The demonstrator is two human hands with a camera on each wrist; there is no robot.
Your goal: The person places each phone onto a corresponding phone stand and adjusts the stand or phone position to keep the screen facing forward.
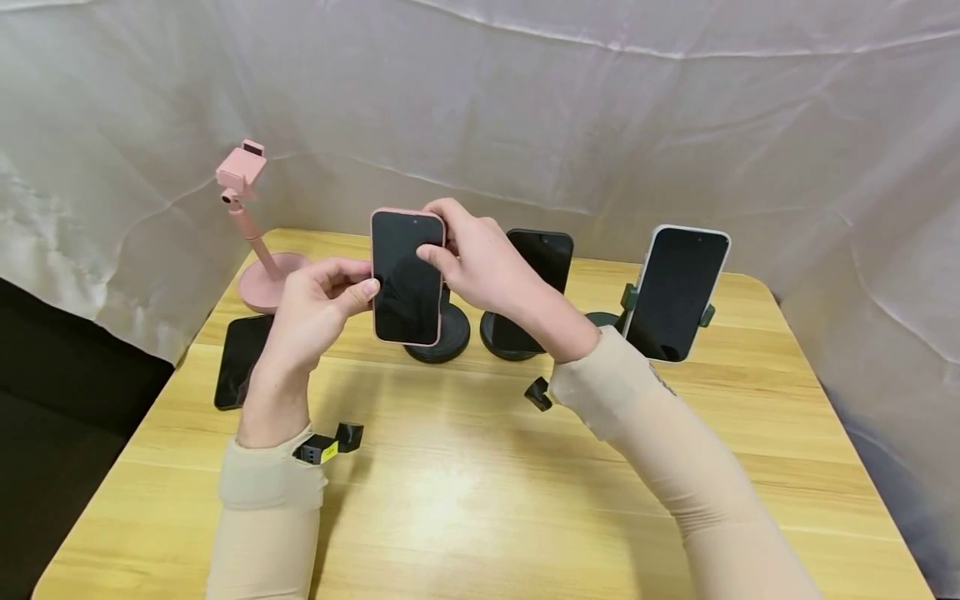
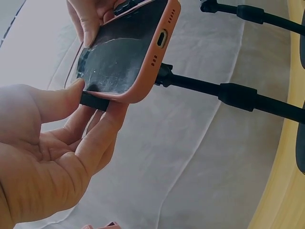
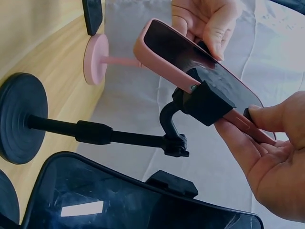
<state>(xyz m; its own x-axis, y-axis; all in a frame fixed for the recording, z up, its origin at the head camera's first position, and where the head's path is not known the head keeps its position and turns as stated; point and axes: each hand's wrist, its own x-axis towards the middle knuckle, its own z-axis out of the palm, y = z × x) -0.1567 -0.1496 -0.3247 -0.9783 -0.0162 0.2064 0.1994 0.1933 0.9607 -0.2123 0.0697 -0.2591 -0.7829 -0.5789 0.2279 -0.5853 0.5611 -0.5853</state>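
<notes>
Both hands are raised over the far side of the worktop (image 1: 450,467), forearms in tan sleeves (image 1: 270,508) coming in from the near edge, the right one reaching slantwise to the left. Between them is the pink-cased phone (image 1: 408,283), upright, screen towards the person, in the black clamp (image 3: 209,105) of a black stand (image 1: 442,343) with a ridged round foot. The left hand (image 1: 303,321) pinches the clamp's end at the phone's left edge, thumb in front, fingers behind; the right hand (image 1: 487,258) pinches the upper right edge, thumb on the screen side. The case looks smooth and matte with rounded corners, the glass glossy and smudged. Just to the right a black phone (image 1: 551,254) is propped up, partly behind the right wrist; farther along, a white-edged phone (image 1: 675,292) sits in dark green grips. On the left a slim pink stand (image 1: 262,287) rises from its disc, a dark phone (image 1: 240,354) lying flat near it. Creased silvery cloth (image 1: 525,108) hangs behind the back edge; a wide stretch of shiny wood grain spreads between the forearms.
</notes>
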